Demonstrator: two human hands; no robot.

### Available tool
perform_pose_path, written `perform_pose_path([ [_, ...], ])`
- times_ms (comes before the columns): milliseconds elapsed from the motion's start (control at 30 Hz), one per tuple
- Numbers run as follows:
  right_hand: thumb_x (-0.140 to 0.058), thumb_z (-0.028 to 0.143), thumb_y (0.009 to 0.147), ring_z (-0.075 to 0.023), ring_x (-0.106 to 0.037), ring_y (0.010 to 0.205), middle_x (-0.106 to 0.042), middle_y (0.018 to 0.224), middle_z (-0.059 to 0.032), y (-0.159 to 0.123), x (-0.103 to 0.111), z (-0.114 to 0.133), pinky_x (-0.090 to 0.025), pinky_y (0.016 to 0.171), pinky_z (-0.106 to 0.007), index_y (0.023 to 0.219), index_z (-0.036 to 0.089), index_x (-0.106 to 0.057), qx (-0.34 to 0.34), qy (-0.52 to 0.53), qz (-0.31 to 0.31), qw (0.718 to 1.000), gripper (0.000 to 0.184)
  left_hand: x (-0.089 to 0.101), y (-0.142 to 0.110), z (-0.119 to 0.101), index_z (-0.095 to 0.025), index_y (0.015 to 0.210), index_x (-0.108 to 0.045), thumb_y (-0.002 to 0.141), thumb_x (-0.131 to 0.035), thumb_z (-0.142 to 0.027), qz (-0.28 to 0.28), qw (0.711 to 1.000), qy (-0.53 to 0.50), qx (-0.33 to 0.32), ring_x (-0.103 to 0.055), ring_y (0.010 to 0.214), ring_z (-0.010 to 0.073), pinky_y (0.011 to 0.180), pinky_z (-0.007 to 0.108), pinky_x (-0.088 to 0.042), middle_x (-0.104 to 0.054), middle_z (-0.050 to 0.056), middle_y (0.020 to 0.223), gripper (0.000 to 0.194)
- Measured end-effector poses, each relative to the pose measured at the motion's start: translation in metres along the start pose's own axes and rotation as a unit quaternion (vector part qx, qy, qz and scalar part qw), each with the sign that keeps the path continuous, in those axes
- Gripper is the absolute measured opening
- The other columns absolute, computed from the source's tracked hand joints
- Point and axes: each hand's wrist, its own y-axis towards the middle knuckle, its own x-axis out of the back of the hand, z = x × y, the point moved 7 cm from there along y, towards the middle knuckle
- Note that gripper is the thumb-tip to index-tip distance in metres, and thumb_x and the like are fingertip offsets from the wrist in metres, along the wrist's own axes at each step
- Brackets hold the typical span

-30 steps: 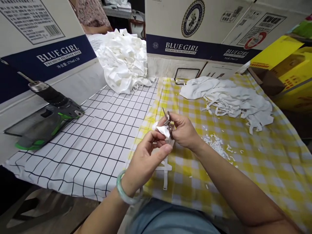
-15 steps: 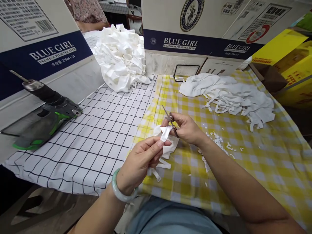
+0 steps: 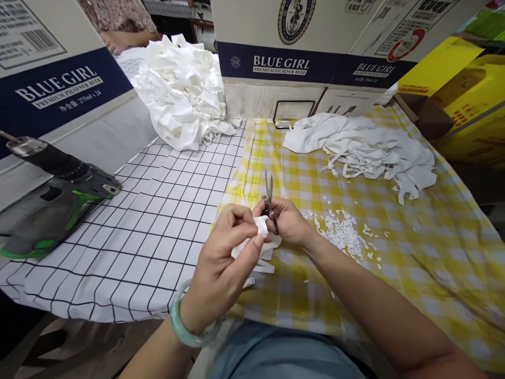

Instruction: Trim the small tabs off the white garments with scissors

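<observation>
Between thumb and fingers, my left hand (image 3: 226,255) pinches a piece of white fabric (image 3: 261,226), its lower part and thin straps hanging over the yellow checked cloth. My right hand (image 3: 292,223) grips a pair of small scissors (image 3: 269,196), blades pointing up and away from me and slightly apart. The fingertips of both hands meet at the fabric's edge, and some of the right fingers are hidden behind it. A pale green bangle (image 3: 185,316) circles my left wrist.
White garments (image 3: 366,147) lie at the back right, near scattered white snippets (image 3: 343,234). A larger white heap (image 3: 181,89) stands at the back left. Beer cartons (image 3: 276,66) wall the far side. A power drill (image 3: 59,184) lies at left. Another person's arm (image 3: 128,39) shows behind.
The scissors have swung from pointing left to pointing nearly straight up. My left hand has moved up the fabric, its fingers now more bent. The view has shifted slightly right.
</observation>
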Motion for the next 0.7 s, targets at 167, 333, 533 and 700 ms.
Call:
perform_pose_path([
  [167, -0.083, 0.046, 0.063, -0.0131, -0.057, 0.069, -0.060, 0.075, 0.0018, -0.011, -0.012, -0.024, -0.049, 0.068, -0.028, 0.078, 0.019, -0.057, -0.028, 0.054, -0.007, 0.998, 0.040, 0.003, 0.006, 0.013, -0.021, 0.077, -0.075, 0.092, -0.053, -0.022, -0.115, 0.986, -0.116, -0.018, -0.052, 0.113, 0.0236, 0.088, 0.032, -0.047, -0.059, 0.009, 0.097, 0.026],
  [333, -0.078, 0.047, 0.071, -0.0163, -0.055, 0.077, -0.058, 0.084, -0.0023, -0.040, 0.019, 0.009, -0.043, 0.069, -0.028, 0.082, 0.019, -0.061, 0.049, -0.257, -0.038, 0.964, 0.035, -0.002, 0.005, 0.040, -0.020, 0.071, -0.069, 0.092, -0.055, -0.026, -0.126, 0.983, -0.123, 0.048, -0.054, 0.094, 0.0208, 0.068, 0.027, -0.044, -0.049, 0.005, 0.075, 0.026],
  [533, -0.075, 0.056, 0.070, -0.0126, -0.044, 0.060, -0.053, 0.061, 0.0010, -0.066, 0.026, 0.028, -0.035, 0.062, -0.028, 0.062, 0.019, -0.049, 0.105, -0.467, 0.001, 0.878, 0.046, -0.025, -0.001, 0.045, -0.019, 0.067, -0.062, 0.093, -0.053, -0.027, -0.088, 0.990, -0.106, 0.033, -0.049, 0.099, 0.0210, 0.076, 0.029, -0.042, -0.052, 0.008, 0.090, 0.029],
  [700, -0.074, 0.054, 0.072, -0.0120, -0.045, 0.056, -0.054, 0.056, 0.0015, -0.071, 0.029, 0.022, -0.034, 0.060, -0.027, 0.060, 0.020, -0.048, 0.123, -0.484, -0.013, 0.866, 0.045, -0.033, -0.002, 0.047, -0.019, 0.064, -0.059, 0.090, -0.054, -0.020, -0.058, 0.994, -0.094, 0.026, -0.047, 0.101, 0.0220, 0.084, 0.031, -0.042, -0.051, 0.007, 0.090, 0.027],
])
